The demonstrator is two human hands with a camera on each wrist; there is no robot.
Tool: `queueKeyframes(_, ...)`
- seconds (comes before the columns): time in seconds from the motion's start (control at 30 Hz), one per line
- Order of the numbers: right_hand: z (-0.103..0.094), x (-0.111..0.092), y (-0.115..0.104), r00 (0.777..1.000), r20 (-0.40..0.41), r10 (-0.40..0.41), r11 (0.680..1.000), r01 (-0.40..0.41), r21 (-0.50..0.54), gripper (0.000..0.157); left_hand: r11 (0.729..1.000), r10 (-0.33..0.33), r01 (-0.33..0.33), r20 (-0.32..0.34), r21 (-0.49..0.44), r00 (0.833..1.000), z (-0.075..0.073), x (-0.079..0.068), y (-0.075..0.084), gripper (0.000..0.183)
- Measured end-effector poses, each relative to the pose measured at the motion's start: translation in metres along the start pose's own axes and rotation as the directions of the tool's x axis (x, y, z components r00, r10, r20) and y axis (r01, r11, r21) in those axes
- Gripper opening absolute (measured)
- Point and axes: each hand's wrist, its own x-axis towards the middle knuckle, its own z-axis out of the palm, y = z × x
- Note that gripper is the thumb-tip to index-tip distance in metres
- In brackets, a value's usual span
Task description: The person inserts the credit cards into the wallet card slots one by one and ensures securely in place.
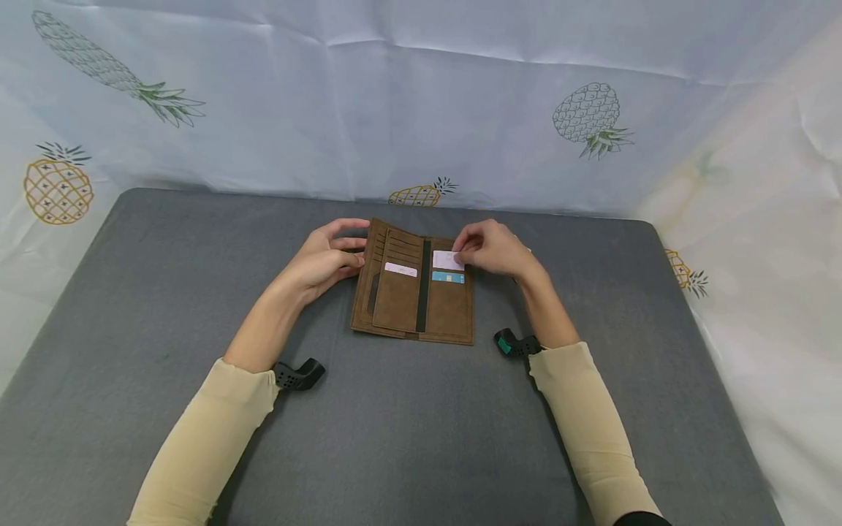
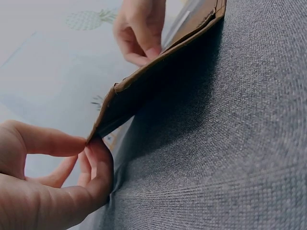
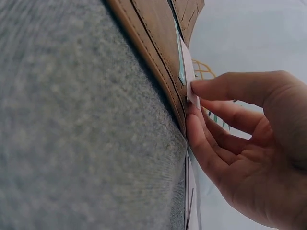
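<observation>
A brown wallet [image 1: 393,310] lies spread open on the grey table, its left cover tilted up off the cloth. My left hand [image 1: 322,259] pinches the edge of that cover between thumb and fingers, as the left wrist view shows at the cover's corner [image 2: 98,122]. On the right side, my right hand [image 1: 496,250] pinches a white card [image 1: 444,260] by its right end. The card sits at the upper slot, with much of its face showing. Below it a blue card [image 1: 448,277] sticks out of another slot. A pale card [image 1: 400,269] peeks from a slot on the inner flap.
The grey cloth-covered table [image 1: 388,431] stretches around the wallet. A white curtain [image 1: 368,117] with pineapple prints hangs behind its far edge. Black wrist mounts sit at both sleeve ends, the left mount [image 1: 299,374] and the right mount [image 1: 516,343] close above the table.
</observation>
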Motion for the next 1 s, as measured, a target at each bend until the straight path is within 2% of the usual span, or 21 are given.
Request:
queueKeyframes(0.4, -0.002, -0.004, 0.002, 0.995, 0.075, -0.067, 0.997, 0.070, -0.044, 0.004, 1.000, -0.002, 0.002, 0.001, -0.002, 1.000, 0.000, 0.000, 0.000, 0.069)
queueKeyframes(0.63, -0.005, -0.006, 0.003, 0.994, 0.067, -0.092, 0.995, 0.094, -0.034, 0.015, 1.000, -0.002, 0.002, -0.001, 0.003, 1.000, 0.000, -0.001, -0.001, 0.068)
queueKeyframes(0.8, -0.016, -0.009, 0.010, 0.996, 0.003, -0.088, 0.996, 0.088, -0.002, 0.025, 1.000, -0.004, 0.004, 0.000, 0.000, 1.000, -0.001, 0.000, -0.001, 0.069)
queueKeyframes(1.0, -0.033, -0.017, 0.027, 0.990, -0.135, -0.032, 0.998, 0.038, 0.041, 0.031, 1.000, -0.006, 0.006, 0.001, 0.000, 1.000, 0.000, 0.000, -0.001, 0.070)
